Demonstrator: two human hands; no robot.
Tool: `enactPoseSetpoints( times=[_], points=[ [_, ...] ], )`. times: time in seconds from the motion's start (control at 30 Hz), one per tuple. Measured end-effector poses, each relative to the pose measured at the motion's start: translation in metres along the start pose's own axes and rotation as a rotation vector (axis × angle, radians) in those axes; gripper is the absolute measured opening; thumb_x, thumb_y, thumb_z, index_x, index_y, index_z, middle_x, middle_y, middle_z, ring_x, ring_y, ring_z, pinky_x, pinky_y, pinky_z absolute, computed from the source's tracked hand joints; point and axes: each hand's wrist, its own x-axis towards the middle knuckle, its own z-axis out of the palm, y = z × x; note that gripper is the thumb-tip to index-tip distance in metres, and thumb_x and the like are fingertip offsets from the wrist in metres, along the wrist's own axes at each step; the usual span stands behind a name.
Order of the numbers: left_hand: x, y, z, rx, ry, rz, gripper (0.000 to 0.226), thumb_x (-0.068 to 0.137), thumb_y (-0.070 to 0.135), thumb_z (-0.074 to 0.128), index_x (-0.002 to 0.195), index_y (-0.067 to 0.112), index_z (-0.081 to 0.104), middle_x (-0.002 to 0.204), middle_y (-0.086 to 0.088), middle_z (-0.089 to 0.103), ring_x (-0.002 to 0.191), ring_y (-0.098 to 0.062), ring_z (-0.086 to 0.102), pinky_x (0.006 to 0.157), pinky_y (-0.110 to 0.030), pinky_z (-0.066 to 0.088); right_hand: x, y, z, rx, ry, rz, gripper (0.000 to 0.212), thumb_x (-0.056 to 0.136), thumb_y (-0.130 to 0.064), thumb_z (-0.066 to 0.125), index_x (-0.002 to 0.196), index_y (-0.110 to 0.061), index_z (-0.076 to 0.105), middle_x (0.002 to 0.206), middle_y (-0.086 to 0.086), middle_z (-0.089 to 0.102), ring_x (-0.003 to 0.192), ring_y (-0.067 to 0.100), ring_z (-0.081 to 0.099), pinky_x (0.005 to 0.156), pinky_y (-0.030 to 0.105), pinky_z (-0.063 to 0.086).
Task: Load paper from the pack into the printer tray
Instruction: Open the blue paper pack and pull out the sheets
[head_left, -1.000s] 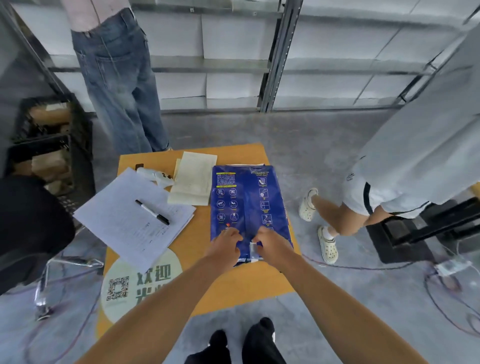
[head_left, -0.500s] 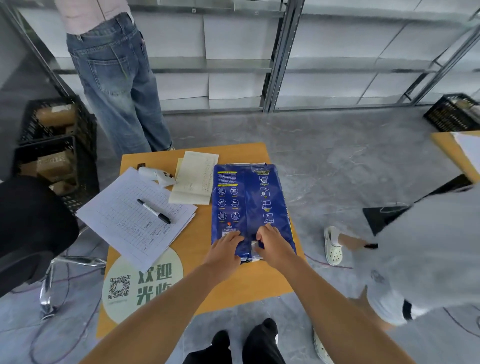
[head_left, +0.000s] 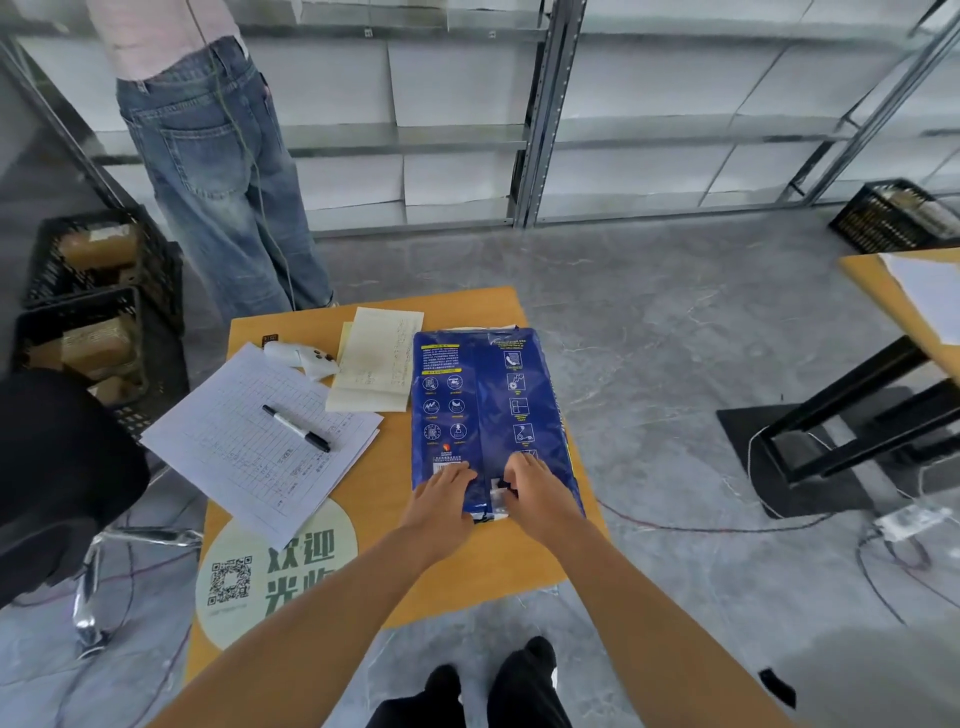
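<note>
- Reaching forward from the bottom of the view, both bare forearms meet at the near end of the blue paper pack (head_left: 485, 410), which lies flat on the orange table (head_left: 395, 525) along its right edge.
- The left hand (head_left: 440, 500) lies palm down on the pack's near left corner, fingers spread flat against the wrapper and gripping nothing.
- The right hand (head_left: 535, 493) rests on the pack's near right part with its fingers curled inward, pinching at a torn flap of wrapper where a bit of white shows; how firm that pinch is cannot be told.
- The pack is wrapped, with only that small tear at its near end.
- Left of the pack lies a cream notepad (head_left: 378, 366), just beside its far left corner.
- Further left of the pack sits a stack of gridded white sheets (head_left: 249, 441) with a black marker (head_left: 296, 428) lying on top.
- A small white device (head_left: 301, 357) sits beyond the sheets, left of the notepad.
- A round green sticker (head_left: 275, 571) with a QR code covers the table near-left of the pack.
- Well to the left of the pack, two stacked black crates (head_left: 98, 312) on the floor hold brown parcels.
- Far to the right of the pack, another black crate (head_left: 898, 215) sits on the floor with contents too blurred to name.
- Beyond the pack, a person in blue jeans (head_left: 218, 171) stands by the table's far left corner.
</note>
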Motion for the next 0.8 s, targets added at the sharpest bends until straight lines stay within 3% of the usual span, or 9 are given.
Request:
enactPoseSetpoints(
  times=[0.1,0.27,0.4,0.6,0.7,0.8],
  points=[
    [-0.001,-0.003,0.002,0.010,-0.021,0.002,0.065,0.091,0.011,0.054,0.150,0.021,0.029,0.160,0.004,0.023,0.148,-0.018,0.021,0.123,-0.038,0.019,0.002,-0.002,0.003,-0.064,-0.007,-0.014,0.018,0.092,-0.024,0.058,0.107,-0.018,0.052,0.108,-0.001,0.055,0.101,0.019,0.055,0.075,0.035,0.051],
    [0.001,-0.005,0.003,0.011,-0.017,0.000,0.062,0.091,0.011,0.054,0.149,0.020,0.033,0.159,0.003,0.027,0.147,-0.020,0.025,0.121,-0.040,0.024,-0.007,-0.003,0.004,-0.027,-0.011,-0.007,0.026,0.099,-0.030,0.043,0.096,-0.011,0.061,0.102,0.003,0.058,0.096,0.018,0.055,0.079,0.035,0.053],
    [0.000,-0.009,0.008,0.038,0.054,0.030,0.063,0.089,0.011,0.057,0.147,0.025,0.034,0.155,0.005,0.030,0.145,-0.020,0.027,0.120,-0.038,0.025,-0.041,0.006,0.006,0.083,-0.064,0.068,0.008,0.090,-0.023,0.053,0.086,-0.017,0.056,0.093,-0.004,0.054,0.082,0.011,0.054,0.064,0.024,0.047],
    [-0.005,0.001,0.028,0.144,0.032,0.001,0.074,0.088,0.016,0.059,0.150,0.029,0.020,0.159,-0.002,0.011,0.148,-0.029,0.008,0.123,-0.045,0.011,-0.072,0.011,0.026,0.114,-0.177,0.134,0.017,0.095,-0.019,0.049,0.098,-0.015,0.065,0.101,-0.007,0.057,0.089,0.011,0.058,0.079,0.026,0.050],
    [0.000,0.009,0.024,0.034,0.073,0.043,0.066,0.088,0.012,0.056,0.145,0.027,0.028,0.151,0.002,0.027,0.144,-0.024,0.021,0.122,-0.044,0.018,-0.074,0.002,0.027,0.091,-0.178,0.108,0.026,0.096,-0.017,0.046,0.099,-0.016,0.071,0.111,-0.007,0.061,0.098,0.011,0.060,0.073,0.020,0.045],
    [0.007,0.023,0.015,-0.079,0.126,0.148,0.058,0.089,0.005,0.054,0.142,0.022,0.037,0.146,0.004,0.037,0.140,-0.019,0.031,0.118,-0.041,0.027,-0.076,0.001,0.023,0.102,-0.088,0.071,0.025,0.089,-0.003,0.046,0.082,-0.012,0.069,0.092,-0.009,0.056,0.087,0.008,0.052,0.062,0.020,0.037]
  ],
)
